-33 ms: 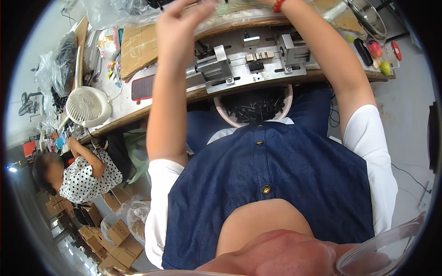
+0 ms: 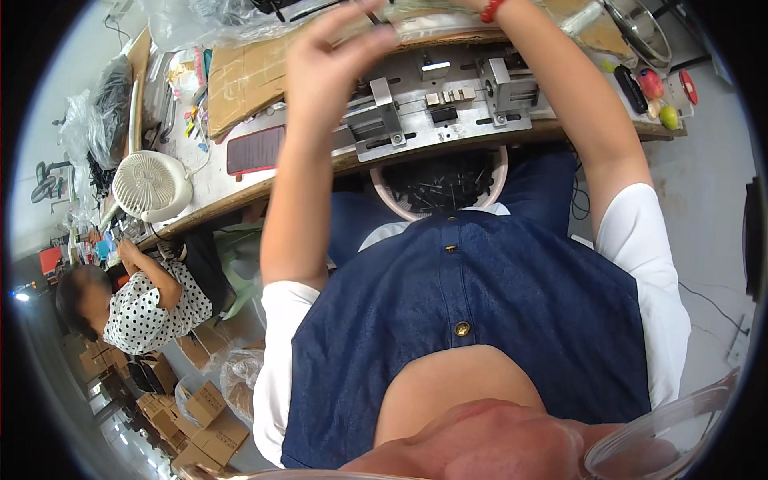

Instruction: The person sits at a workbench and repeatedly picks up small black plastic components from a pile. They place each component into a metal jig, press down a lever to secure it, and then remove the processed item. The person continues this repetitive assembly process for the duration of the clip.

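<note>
My left hand [image 2: 336, 60] is raised over the far side of the bench, fingers loosely apart, with its tips by a thin dark piece [image 2: 373, 13] at the top edge. Whether it grips that piece I cannot tell. My right forearm reaches up beside it. Only the wrist with a red bead bracelet [image 2: 491, 10] shows, and the hand is cut off by the frame. Below both arms a grey metal jig [image 2: 448, 108] with sliding blocks lies on the wooden bench [image 2: 240, 204]. A white round basin [image 2: 382, 196] of thin black parts sits under the bench edge at my lap.
A red-cased phone [image 2: 254, 150], cardboard sheets [image 2: 248, 76], a small white fan [image 2: 148, 184] and clear plastic bags [image 2: 200, 24] lie left on the bench. Red and green items [image 2: 662, 100] are at its right end. A seated person in a dotted top [image 2: 144, 308] works lower left, near cardboard boxes [image 2: 200, 408].
</note>
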